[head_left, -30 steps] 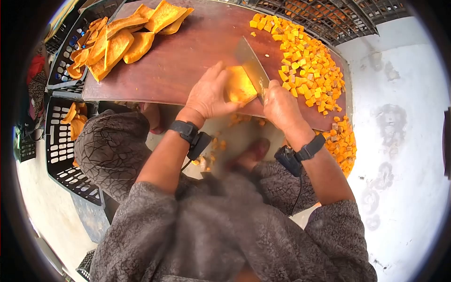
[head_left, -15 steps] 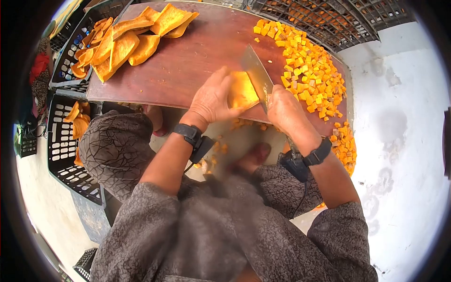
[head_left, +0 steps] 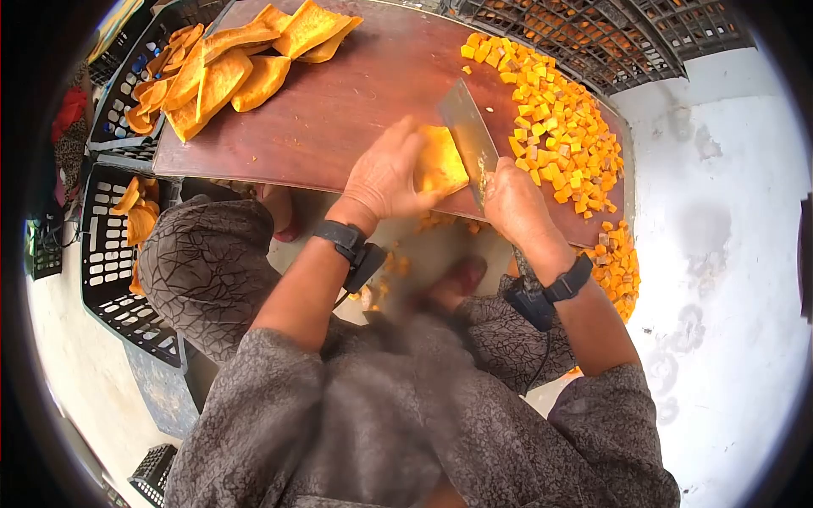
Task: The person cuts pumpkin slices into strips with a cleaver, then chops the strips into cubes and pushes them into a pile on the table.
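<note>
My left hand (head_left: pixel 385 173) is closed on a thick orange piece of pumpkin (head_left: pixel 442 161) near the front edge of the table. Thumb and fingers press against its left side and near end. In my right hand (head_left: pixel 517 203) is the handle of a cleaver (head_left: pixel 468 127); the handle itself is mostly hidden by the fingers. The broad blade stands on edge just right of the pumpkin piece, with small orange bits stuck to it near the handle. Pumpkin cubes (head_left: pixel 559 127) lie in a heap to the right of the blade.
Large pumpkin slabs (head_left: pixel 262 80) are piled at the table's (head_left: pixel 364 85) far left. Black crates stand at the left, one (head_left: pixel 110 245) holding pumpkin pieces, and another (head_left: pixel 584 38) is behind the table. A white wall (head_left: pixel 711 212) rises at the right. Orange scraps lie on the floor below.
The cleaver has shifted slightly to the right, leaving a little more space beside the pumpkin piece. My left hand keeps its hold, and the view has tilted slightly.
</note>
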Motion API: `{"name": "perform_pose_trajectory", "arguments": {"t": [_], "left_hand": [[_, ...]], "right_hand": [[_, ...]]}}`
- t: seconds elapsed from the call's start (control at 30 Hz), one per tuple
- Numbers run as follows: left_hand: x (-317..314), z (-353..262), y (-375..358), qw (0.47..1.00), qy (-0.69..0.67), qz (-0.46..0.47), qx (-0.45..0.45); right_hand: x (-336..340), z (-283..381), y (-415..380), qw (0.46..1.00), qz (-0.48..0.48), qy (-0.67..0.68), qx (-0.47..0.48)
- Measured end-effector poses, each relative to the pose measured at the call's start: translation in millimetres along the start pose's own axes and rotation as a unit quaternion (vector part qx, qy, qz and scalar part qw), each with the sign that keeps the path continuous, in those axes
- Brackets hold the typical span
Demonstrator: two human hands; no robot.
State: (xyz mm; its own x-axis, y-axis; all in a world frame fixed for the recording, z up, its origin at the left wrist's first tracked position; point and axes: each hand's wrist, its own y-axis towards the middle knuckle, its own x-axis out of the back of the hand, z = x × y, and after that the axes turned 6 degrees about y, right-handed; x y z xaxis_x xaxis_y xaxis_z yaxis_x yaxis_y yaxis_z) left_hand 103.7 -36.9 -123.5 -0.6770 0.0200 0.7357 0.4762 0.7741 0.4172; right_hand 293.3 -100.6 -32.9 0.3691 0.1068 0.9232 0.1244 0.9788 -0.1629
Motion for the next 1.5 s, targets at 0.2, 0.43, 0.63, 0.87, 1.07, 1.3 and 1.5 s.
{"name": "perform_pose_trajectory", "arguments": {"t": [0.2, 0.43, 0.63, 0.87, 1.07, 1.3, 1.5], "left_hand": [[3, -4, 0, 1.0, 0.012, -0.002, -0.002], [3, -2, -3, 1.0, 0.012, 0.007, 0.02], [1, -4, -5, 1.0, 0.011, 0.007, 0.009], [4, -2, -7, 0.999, 0.01, 0.018, 0.028], [13, -2, -3, 0.999, -0.031, 0.024, 0.024], [13, -1, -3, 0.999, -0.023, 0.035, 0.03], [14, 0, -1, 0.999, -0.018, 0.028, 0.014]], "right_hand": [[-15, 5, 19, 0.998, -0.06, 0.006, 0.015], [-2, 8, 0, 0.999, -0.038, 0.01, 0.002], [-15, 0, -6, 0.999, -0.028, -0.002, -0.023], [-23, 9, 26, 0.996, -0.079, -0.023, 0.018], [0, -10, 12, 0.986, -0.163, 0.029, 0.025], [30, 12, -11, 0.996, -0.077, 0.05, 0.017], [34, 31, -16, 0.999, -0.032, -0.016, 0.022]]}}
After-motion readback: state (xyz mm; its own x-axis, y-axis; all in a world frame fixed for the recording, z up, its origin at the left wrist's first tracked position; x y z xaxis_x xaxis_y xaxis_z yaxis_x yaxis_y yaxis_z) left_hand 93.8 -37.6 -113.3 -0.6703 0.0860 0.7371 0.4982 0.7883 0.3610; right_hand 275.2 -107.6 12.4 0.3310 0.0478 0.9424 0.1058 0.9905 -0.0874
